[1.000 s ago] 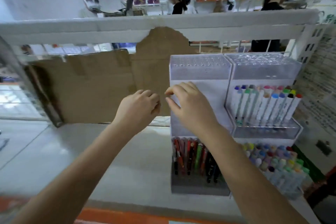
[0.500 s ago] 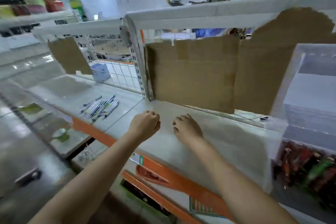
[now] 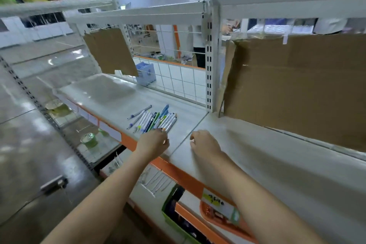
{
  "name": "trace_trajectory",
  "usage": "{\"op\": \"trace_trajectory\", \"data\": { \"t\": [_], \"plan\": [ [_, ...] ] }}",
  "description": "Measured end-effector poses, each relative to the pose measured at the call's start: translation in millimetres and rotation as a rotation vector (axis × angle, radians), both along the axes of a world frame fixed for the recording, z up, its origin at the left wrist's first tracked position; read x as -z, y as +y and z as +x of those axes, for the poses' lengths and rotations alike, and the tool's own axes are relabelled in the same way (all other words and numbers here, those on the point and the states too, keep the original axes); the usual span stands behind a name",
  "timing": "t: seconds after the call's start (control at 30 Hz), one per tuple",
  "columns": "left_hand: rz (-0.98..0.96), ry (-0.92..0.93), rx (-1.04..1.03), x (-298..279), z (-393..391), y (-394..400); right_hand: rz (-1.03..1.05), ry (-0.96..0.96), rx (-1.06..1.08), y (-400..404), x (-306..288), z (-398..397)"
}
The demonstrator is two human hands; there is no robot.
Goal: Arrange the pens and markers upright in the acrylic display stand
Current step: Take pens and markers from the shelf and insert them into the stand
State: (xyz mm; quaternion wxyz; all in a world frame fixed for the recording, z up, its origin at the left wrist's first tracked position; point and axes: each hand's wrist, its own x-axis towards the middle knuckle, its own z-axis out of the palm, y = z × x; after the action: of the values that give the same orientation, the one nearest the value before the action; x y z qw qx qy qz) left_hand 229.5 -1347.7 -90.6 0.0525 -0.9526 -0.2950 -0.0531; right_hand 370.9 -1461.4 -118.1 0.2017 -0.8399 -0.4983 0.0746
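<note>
The left hand is reaching to the near end of a loose bundle of pens and markers lying flat on the white shelf, its fingers curling down over the tips nearest the shelf's orange front edge; whether they are already pinching a barrel cannot be told, since the knuckles are hiding the contact. The right hand is hovering just beside it over the next shelf panel, fingers loosely curled and holding nothing. The acrylic display stand is not showing in this view, so every pen picked here is needing a carry across to it.

The risks, as I judge them: the bundle is lying close to the front lip with barrels overlapping at slightly different angles, so a careless grab at one end is likely levering the neighbours sideways and rolling round barrels off the edge toward the lower shelves. Taking several at once is inviting a slipping marker in the carry. The seam between the two panels is also sitting in the path, and a dragged pen is liable to be catching there
</note>
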Motion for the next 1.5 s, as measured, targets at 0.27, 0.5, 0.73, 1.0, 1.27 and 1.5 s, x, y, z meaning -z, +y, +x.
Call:
{"op": "trace_trajectory", "data": {
  "t": [0.27, 0.5, 0.73, 1.0, 1.27, 1.5],
  "plan": [
    [-0.114, -0.075, -0.050, 4, 29, 85, -0.025, 0.014, 0.080, 104, -1, 4],
    [-0.225, -0.041, 0.030, 8, 73, 139, -0.077, 0.181, 0.171, 150, 1, 24],
    [-0.469, -0.009, 0.084, 13, 93, 167, -0.189, 0.254, 0.242, 160, 0, 32],
    [-0.489, 0.236, 0.240, 5, 111, 189, -0.176, 0.171, 0.515, 171, 4, 16],
    [-0.550, 0.183, 0.391, 3, 124, 186, 0.049, 0.341, 0.783, 153, -7, 2],
    [-1.120, -0.070, 0.611, -22, 134, 166, 0.507, 0.405, 0.939, 102, -40, -22]
  ]
}}
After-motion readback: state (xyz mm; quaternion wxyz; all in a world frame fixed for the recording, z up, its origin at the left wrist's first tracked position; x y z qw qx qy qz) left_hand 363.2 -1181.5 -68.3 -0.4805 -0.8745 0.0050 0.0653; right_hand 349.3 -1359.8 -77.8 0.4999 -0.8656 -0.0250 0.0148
